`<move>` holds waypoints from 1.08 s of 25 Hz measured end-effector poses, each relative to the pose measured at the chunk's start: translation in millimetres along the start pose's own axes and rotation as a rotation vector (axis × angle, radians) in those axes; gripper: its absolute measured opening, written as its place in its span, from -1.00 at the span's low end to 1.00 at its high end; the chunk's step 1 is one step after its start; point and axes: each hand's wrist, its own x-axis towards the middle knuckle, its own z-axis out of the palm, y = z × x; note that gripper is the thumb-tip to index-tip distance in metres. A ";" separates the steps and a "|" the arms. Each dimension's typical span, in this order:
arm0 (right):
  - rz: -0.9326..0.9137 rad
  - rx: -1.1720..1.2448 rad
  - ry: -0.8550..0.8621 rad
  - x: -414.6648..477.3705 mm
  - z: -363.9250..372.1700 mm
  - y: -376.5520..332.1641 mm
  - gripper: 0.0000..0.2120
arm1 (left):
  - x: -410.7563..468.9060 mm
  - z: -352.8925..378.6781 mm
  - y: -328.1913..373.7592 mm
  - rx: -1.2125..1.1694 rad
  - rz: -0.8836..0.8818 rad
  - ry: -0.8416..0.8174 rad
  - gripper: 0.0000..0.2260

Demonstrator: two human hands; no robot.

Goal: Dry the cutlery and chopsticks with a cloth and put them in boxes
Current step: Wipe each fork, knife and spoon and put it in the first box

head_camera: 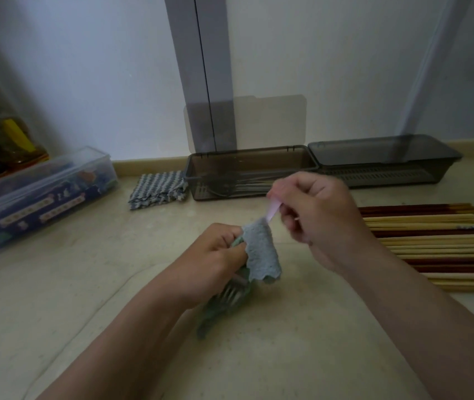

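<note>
While the left hand [215, 255] curls tightly round a bunched blue-green textured cloth [260, 252] just above the pale speckled stone counter [287, 356], the right hand [322, 217] pinches the upper end of a slim pale-pink utensil handle [272, 212] that rises out of the cloth's top fold. The working end is wrapped inside, so I cannot tell whether it is a spoon or a fork. Below the left hand, metal fork tines [230, 295] poke from the lower folds, so that hand seems to grip more than 1 piece along with the cloth.

This looks like the drying step, with 1 utensil being rubbed or drawn through the cloth.

Against the wall stands a smoky grey translucent plastic box [198, 180] with its lid raised, and metal forks [238, 183] lie lengthwise inside. Touching it on the right is a 2nd box [385, 157] of the same kind, its lid resting on top. A spread of light and dark-red wooden chopsticks [437, 246] lies on the counter to the right, none boxed, so I judge the task well short of done. A folded striped cloth [157, 190] lies left of the open box.

Next, the handle should slide clear without dragging the cloth or loosening the other pieces. It then goes lengthwise beside the forks.
</note>
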 end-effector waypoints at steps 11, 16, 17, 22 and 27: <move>0.200 0.213 0.306 19.2 -23.3 1.9 -0.81 | -2.8 -3.8 4.3 -0.010 0.079 -0.110 -0.73; 0.240 0.581 0.315 26.6 -34.4 -5.6 -0.85 | 1.4 -13.2 -8.3 -0.062 0.043 -0.006 -0.80; 0.207 0.668 0.298 28.4 -37.6 -12.6 -0.85 | 2.2 -14.2 -9.0 -0.089 0.031 0.033 -0.80; 0.061 0.662 0.086 54.0 -23.3 -38.1 -0.87 | 2.7 -17.0 -6.2 -0.292 0.023 0.145 -0.69; 0.073 0.045 0.167 107.2 2.9 -25.8 -0.88 | 9.8 -24.4 0.3 -0.502 -0.126 0.139 -0.68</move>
